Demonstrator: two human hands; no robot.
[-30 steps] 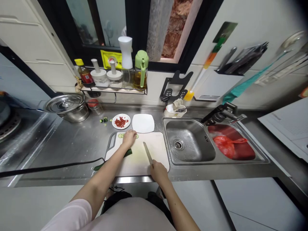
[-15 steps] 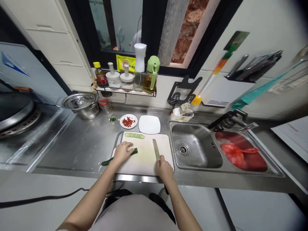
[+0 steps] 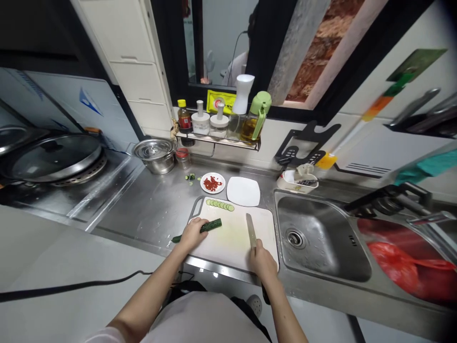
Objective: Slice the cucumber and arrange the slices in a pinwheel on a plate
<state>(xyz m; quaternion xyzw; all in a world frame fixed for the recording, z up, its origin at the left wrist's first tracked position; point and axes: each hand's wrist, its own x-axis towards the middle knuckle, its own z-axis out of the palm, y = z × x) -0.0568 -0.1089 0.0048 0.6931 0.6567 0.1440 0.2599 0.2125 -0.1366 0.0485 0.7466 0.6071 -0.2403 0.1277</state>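
Note:
On the steel counter lies a white cutting board [image 3: 232,238]. My left hand [image 3: 193,232] is closed around a dark green cucumber [image 3: 210,225] that lies across the board's left side, its far end poking out past my fingers. My right hand [image 3: 262,259] grips the handle of a knife [image 3: 251,230], whose blade rests flat on the board and points away from me. A row of several cucumber slices [image 3: 220,205] sits along the board's far edge.
Behind the board are a small plate of chopped red chilli [image 3: 213,183] and a white square plate [image 3: 243,191]. A steel sink [image 3: 317,236] lies to the right, a lidded pot [image 3: 154,155] and a wok lid [image 3: 53,157] to the left. A spice rack [image 3: 217,128] hangs on the wall.
My left hand left the slices at the board's far edge and came back to grip the cucumber. The view swung left. The knife hand stayed on the board.

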